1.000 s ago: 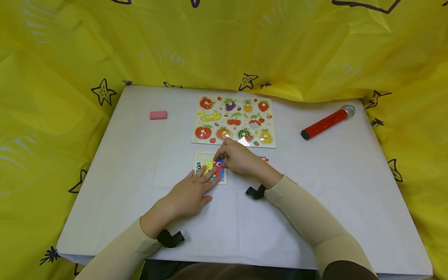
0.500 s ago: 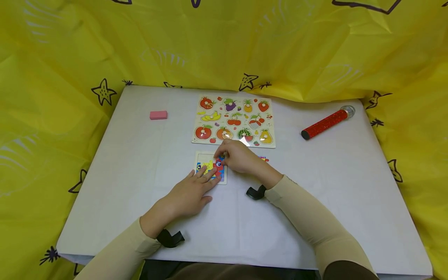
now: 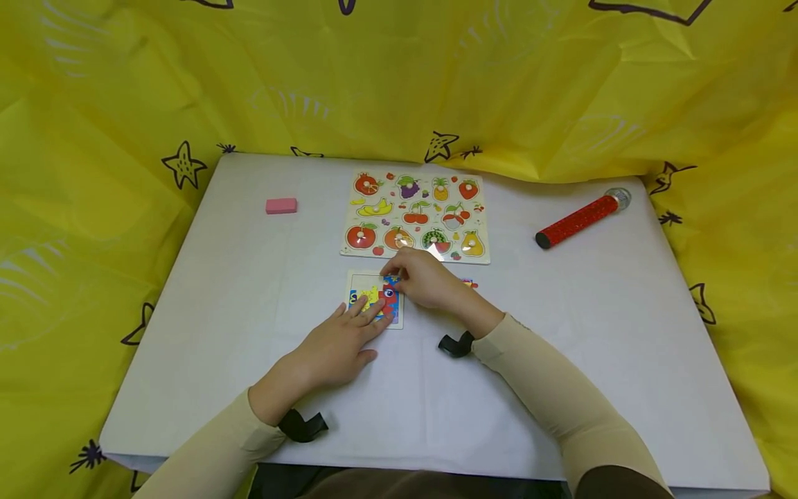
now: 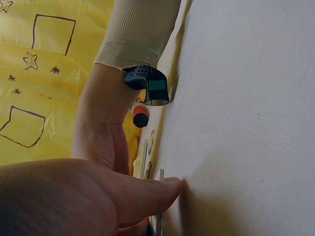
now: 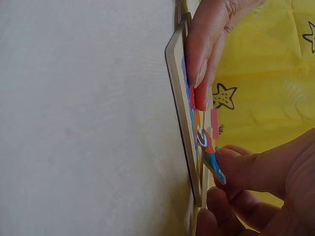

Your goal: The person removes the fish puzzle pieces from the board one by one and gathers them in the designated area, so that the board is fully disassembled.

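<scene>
A small wooden jigsaw board (image 3: pixel 364 280) lies on the table in the head view, partly filled with bright pieces. My left hand (image 3: pixel 339 346) is spread flat, its straight fingers resting on the board's lower part. At the board's upper right corner, my right hand (image 3: pixel 425 278) pinches a red and blue puzzle piece (image 5: pixel 211 160) with an eye drawn on it. In the right wrist view this piece is tilted, one end at the board and the other raised. The left wrist view shows the left thumb (image 4: pixel 165 189) beside the board's edge.
A fruit peg puzzle (image 3: pixel 414 225) lies just beyond the board. Another colourful puzzle piece (image 3: pixel 470 283) shows partly behind the right wrist. A pink block (image 3: pixel 281 206) is at the back left, a red glittery tube (image 3: pixel 580 220) at the back right. A yellow curtain (image 3: pixel 399 83) surrounds the table.
The piece in the right hand has tipped slightly, so more of its blue upper part shows. The left hand has stayed in place on the board.
</scene>
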